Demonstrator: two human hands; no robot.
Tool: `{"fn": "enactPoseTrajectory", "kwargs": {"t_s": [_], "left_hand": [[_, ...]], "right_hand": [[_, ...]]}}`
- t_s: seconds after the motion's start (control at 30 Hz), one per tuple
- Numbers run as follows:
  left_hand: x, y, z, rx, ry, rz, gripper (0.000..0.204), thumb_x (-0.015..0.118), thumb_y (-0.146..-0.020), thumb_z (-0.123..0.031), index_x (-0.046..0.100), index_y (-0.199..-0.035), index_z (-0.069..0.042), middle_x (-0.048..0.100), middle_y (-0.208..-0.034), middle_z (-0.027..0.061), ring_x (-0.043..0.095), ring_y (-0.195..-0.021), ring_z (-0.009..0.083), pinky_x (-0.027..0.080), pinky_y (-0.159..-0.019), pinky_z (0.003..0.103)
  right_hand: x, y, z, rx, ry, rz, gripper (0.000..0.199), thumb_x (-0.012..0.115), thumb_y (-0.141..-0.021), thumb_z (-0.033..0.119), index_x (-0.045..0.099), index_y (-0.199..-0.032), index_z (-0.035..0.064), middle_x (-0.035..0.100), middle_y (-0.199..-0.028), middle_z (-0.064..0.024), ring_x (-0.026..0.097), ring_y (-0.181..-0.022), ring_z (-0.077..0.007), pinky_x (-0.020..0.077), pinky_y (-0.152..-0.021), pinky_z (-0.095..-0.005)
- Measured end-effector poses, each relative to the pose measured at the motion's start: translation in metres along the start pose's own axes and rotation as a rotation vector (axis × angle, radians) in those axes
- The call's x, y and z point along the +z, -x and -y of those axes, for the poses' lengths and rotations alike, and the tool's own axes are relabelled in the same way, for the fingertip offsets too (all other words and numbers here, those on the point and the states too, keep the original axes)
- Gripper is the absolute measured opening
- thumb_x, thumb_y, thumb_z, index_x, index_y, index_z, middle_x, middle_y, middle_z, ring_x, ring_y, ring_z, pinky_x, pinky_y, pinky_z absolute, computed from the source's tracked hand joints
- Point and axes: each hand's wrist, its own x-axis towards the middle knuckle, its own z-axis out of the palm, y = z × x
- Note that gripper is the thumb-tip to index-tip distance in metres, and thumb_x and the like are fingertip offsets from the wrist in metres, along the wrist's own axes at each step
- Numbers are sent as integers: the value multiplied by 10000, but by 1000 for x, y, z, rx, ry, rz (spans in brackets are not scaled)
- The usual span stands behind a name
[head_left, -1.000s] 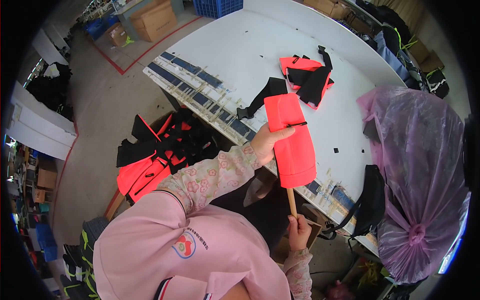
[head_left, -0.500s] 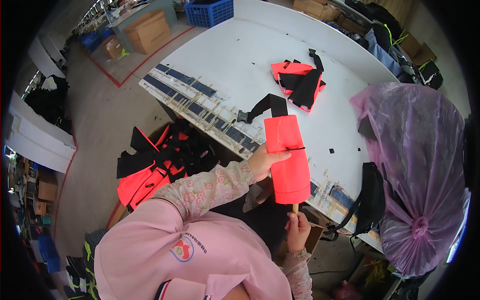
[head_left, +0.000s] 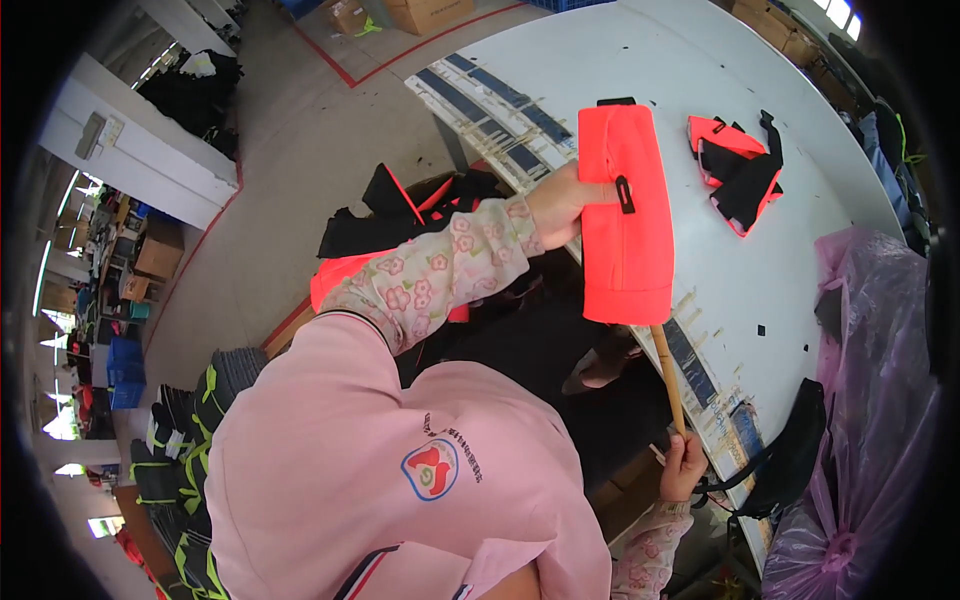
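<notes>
Left hand [head_left: 560, 205], clasping the fluorescent-orange fabric sleeve [head_left: 625, 215], has slid it further down the wooden stick [head_left: 668, 378] gripped by the right hand [head_left: 683, 465], so the turning proceeds.

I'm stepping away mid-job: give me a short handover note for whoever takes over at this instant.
Left hand: grips the orange pouch by its side, held up over the table edge.
Right hand: grips the low end of a wooden stick that runs up into the pouch's open bottom.
On the table: a small pile of orange-and-black pieces. More pieces lie on the floor, left.
Done: stick is inside the pouch.
Left: cannot tell how far the pouch is worked; other pieces untouched.
</notes>
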Motion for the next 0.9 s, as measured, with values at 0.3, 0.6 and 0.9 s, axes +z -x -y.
{"fn": "enactPoseTrajectory", "kwargs": {"t_s": [0.3,0.6,0.9], "left_hand": [[-160,164,-152,-443,-793,-121,577,749,-719,-94,484,-1220,13,582,-1137,72,554,-1016,157,444,-911,317],[-288,256,-92,-830,-1391,-57,642,778,-635,-431,597,-1115,-45,649,-1026,108,594,-990,239,451,-852,349],[-237,164,-116,-961,-2062,-433,448,773,-643,-391,644,-897,-46,661,-841,82,626,-804,226,483,-709,365]], "right_hand": [[-71,-26,-41,-143,230,-314,287,458,-957,240,521,-838,-13,455,-685,-32,380,-614,-122,330,-551,-257],[-89,-85,-65,82,270,-487,277,513,-925,270,587,-946,4,540,-694,-39,460,-581,-118,394,-538,-262],[-79,-116,-39,-137,911,-608,259,617,-780,107,562,-1027,50,557,-1000,-143,512,-959,-341,411,-817,-439]]}}
